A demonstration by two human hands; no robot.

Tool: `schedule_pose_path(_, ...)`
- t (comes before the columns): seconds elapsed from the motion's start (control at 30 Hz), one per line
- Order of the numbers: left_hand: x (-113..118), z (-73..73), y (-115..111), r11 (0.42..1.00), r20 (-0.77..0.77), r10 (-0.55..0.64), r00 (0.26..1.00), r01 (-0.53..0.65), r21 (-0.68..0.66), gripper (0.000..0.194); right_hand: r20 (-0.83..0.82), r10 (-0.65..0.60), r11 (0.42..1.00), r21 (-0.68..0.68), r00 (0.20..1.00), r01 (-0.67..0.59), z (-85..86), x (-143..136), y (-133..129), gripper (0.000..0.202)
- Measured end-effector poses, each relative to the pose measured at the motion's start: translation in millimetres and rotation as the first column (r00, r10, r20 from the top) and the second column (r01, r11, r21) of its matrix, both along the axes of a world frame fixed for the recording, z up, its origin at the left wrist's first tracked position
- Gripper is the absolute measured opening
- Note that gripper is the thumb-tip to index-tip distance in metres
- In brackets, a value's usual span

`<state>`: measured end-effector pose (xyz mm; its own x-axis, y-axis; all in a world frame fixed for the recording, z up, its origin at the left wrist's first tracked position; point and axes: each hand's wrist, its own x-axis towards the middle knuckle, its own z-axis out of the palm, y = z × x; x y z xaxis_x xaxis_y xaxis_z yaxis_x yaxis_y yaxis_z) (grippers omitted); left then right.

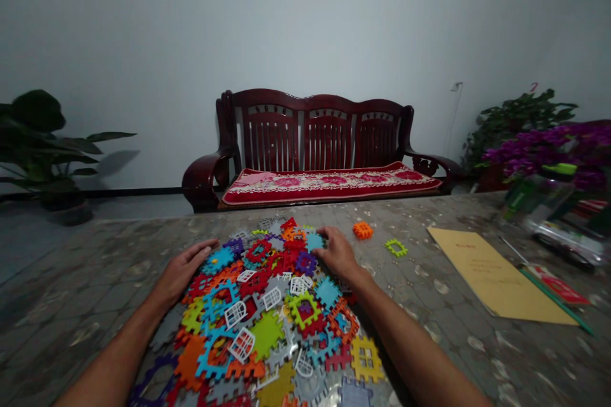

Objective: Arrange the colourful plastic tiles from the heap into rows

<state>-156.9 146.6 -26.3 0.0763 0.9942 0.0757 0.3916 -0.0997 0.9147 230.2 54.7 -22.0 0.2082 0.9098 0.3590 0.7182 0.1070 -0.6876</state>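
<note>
A wide pile of colourful notched plastic pieces [267, 331] covers the near middle of the table, with small white window-shaped frames among them. My left hand [184, 269] rests at the pile's upper left edge, fingers stretched and slightly apart, beside a light blue piece [219, 259]. At the upper right edge, my right hand [337, 254] has thumb and fingers apart around the side of another light blue piece [314, 241]; whether it touches that piece is unclear. Right of this hand lie an orange piece [363, 230] and a lime green ring piece [396, 247].
On the table's right are a tan envelope [496, 276], a red packet [558, 285], a green stick and a clear bottle [548, 194] near purple flowers [558, 152]. Behind the table stands a wooden bench [327, 133] with a red cover. A potted plant [42, 140] is at left.
</note>
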Motion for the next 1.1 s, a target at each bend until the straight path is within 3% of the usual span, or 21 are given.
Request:
schedule_pose_path(0.17,0,3.3,-1,1.000,-0.046,-0.003,0.999,0.003,0.003,0.084,-0.235,0.003,0.999,0.047,0.972,0.008,-4.1,-4,3,0.042)
schedule_pose_path(0.3,2,6.4,-2,1.000,-0.060,0.021,0.998,-0.021,0.016,0.083,-0.529,-0.047,0.998,0.016,0.847,0.066,-10.0,-8,7,0.032)
schedule_pose_path(0.47,4,7.8,-3,0.999,-0.073,0.034,0.997,-0.035,-0.009,0.083,-0.680,-0.054,0.994,0.031,0.731,0.101,-13.0,-5,10,0.029)
schedule_pose_path(0.73,6,17.0,-9,0.999,-0.056,0.038,0.998,-0.039,-0.007,0.078,-0.783,-0.084,0.993,-0.015,0.616,0.116,-18.7,0,1,0.037)
schedule_pose_path(0.97,5,17.0,-10,0.999,-0.062,0.040,0.997,-0.042,-0.025,0.078,-0.785,-0.089,0.992,-0.012,0.613,0.128,-12.5,3,-1,0.032)
schedule_pose_path(1.1,6,16.4,-10,0.997,-0.049,0.045,0.998,-0.048,-0.063,0.081,-0.769,-0.105,0.991,-0.028,0.630,0.131,-8.7,25,-11,0.039)
